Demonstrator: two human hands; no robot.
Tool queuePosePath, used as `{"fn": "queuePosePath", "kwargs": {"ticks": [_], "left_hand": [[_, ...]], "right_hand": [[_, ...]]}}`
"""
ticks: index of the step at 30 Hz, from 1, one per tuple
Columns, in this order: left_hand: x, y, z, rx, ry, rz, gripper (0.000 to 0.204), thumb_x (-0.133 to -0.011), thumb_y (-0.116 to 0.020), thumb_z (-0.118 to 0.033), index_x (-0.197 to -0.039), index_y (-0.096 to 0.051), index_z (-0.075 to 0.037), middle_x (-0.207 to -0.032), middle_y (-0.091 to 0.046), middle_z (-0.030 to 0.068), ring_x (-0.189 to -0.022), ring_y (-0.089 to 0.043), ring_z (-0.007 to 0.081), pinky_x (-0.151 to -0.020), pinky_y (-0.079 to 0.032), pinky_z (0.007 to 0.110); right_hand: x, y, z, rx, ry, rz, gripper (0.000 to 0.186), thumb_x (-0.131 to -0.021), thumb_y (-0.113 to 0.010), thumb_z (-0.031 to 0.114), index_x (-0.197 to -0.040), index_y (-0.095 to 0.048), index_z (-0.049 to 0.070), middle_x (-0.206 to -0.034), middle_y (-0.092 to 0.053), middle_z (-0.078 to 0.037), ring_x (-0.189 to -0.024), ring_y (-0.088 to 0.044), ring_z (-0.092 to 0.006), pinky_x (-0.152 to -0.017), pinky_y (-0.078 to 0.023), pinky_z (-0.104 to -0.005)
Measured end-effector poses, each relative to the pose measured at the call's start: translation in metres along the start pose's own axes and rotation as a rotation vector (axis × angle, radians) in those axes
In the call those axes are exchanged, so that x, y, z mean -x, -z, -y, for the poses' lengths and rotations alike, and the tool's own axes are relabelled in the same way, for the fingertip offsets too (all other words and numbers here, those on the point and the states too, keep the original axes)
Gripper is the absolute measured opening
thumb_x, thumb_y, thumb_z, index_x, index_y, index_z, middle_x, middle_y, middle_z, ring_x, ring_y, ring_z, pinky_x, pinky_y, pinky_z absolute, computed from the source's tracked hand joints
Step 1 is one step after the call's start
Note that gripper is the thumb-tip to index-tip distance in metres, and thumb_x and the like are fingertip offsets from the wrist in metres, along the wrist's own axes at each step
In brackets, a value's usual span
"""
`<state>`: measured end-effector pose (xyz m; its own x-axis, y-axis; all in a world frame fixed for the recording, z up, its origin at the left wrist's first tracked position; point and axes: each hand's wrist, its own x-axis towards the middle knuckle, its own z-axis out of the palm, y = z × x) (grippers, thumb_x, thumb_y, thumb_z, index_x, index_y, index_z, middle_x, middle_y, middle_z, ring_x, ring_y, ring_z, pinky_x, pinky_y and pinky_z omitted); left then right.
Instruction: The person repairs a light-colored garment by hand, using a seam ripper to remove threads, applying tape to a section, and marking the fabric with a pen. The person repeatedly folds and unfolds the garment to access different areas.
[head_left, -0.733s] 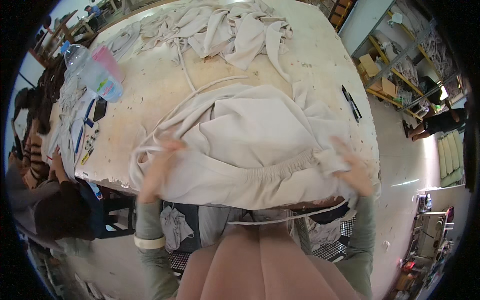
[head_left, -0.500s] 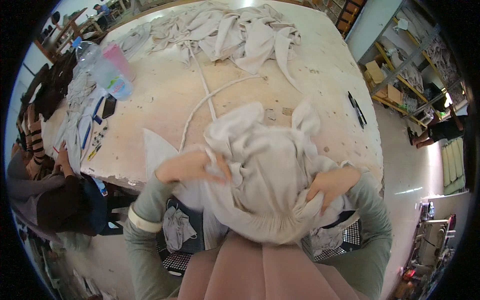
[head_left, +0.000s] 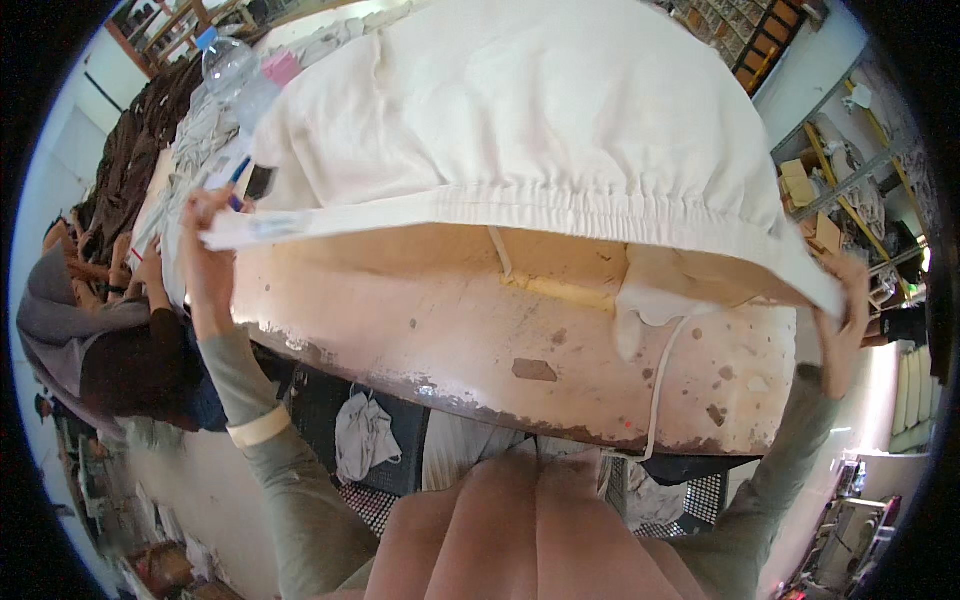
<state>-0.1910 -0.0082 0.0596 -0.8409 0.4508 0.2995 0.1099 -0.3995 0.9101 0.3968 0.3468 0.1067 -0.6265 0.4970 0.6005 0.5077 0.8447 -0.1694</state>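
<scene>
A large off-white garment (head_left: 520, 110) with a gathered elastic waistband (head_left: 590, 205) billows over the table, stretched wide between my hands. My left hand (head_left: 208, 225) grips one end of the waistband at the table's left side, its fingers closed on the cloth. At the far right, my right hand (head_left: 848, 290) is closed on the other end. Under the lifted waistband, a loose pale cloth piece (head_left: 640, 312) and a thin white cord (head_left: 660, 385) show, the cord running over the near edge. Most of the far tabletop is hidden behind the garment.
The worn wooden table (head_left: 450, 330) has a chipped front edge. A clear plastic bottle (head_left: 228, 68), pink container (head_left: 282, 68) and dark phone (head_left: 262, 180) are at left. A co-worker (head_left: 120, 340) is at the left side. Storage shelves (head_left: 850, 170) stand at right.
Bunched near my body before, the garment is now spread and raised over the table. Both hands have moved far apart and outward, each with an end of the waistband.
</scene>
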Motion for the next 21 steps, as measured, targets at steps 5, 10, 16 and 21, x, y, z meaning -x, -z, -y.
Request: {"fn": "queuePosePath", "kwargs": {"ticks": [5,10,16,21], "left_hand": [[0.094,0.007,0.058,-0.455,0.407,0.175,0.049,-0.099,-0.036,-0.045,-0.131,-0.046,-0.009,-0.132,-0.045,0.0173,-0.113,-0.051,0.0265,-0.086,-0.049,0.038],[0.143,-0.004,0.071,-0.349,0.453,-0.066,0.048,-0.099,-0.035,-0.044,-0.132,-0.046,-0.01,-0.12,-0.049,0.017,-0.102,-0.055,0.021,-0.08,-0.052,0.031],[0.183,-0.013,0.072,-0.318,0.347,-0.199,0.051,-0.085,-0.065,-0.008,-0.129,-0.043,0.002,-0.123,-0.048,0.0138,-0.098,-0.058,0.019,-0.081,-0.049,0.028],[0.2,0.003,0.059,-0.602,0.417,-0.273,0.028,-0.09,-0.062,-0.021,-0.106,-0.059,0.002,-0.094,-0.06,0.0083,-0.08,-0.058,0.011,-0.072,-0.047,0.022]], "right_hand": [[0.079,-0.054,0.013,-0.172,-0.282,0.224,0.046,-0.068,-0.052,-0.011,-0.109,-0.063,0.007,-0.111,-0.05,-0.01,-0.108,-0.052,-0.0228,-0.089,-0.043,-0.0309],[0.135,-0.083,0.008,-0.045,-0.381,0.136,0.045,-0.068,-0.051,-0.011,-0.108,-0.064,0.006,-0.108,-0.054,-0.01,-0.103,-0.055,-0.0254,-0.09,-0.043,-0.0331],[0.179,-0.082,-0.001,0.086,-0.388,0.008,0.043,-0.069,-0.052,-0.01,-0.107,-0.066,0.006,-0.105,-0.058,-0.01,-0.103,-0.055,-0.0271,-0.092,-0.043,-0.0365],[0.184,-0.077,-0.002,0.083,-0.464,0.029,0.044,-0.069,-0.053,-0.011,-0.107,-0.066,0.007,-0.109,-0.058,-0.01,-0.105,-0.056,-0.027,-0.088,-0.046,-0.0347]]}}
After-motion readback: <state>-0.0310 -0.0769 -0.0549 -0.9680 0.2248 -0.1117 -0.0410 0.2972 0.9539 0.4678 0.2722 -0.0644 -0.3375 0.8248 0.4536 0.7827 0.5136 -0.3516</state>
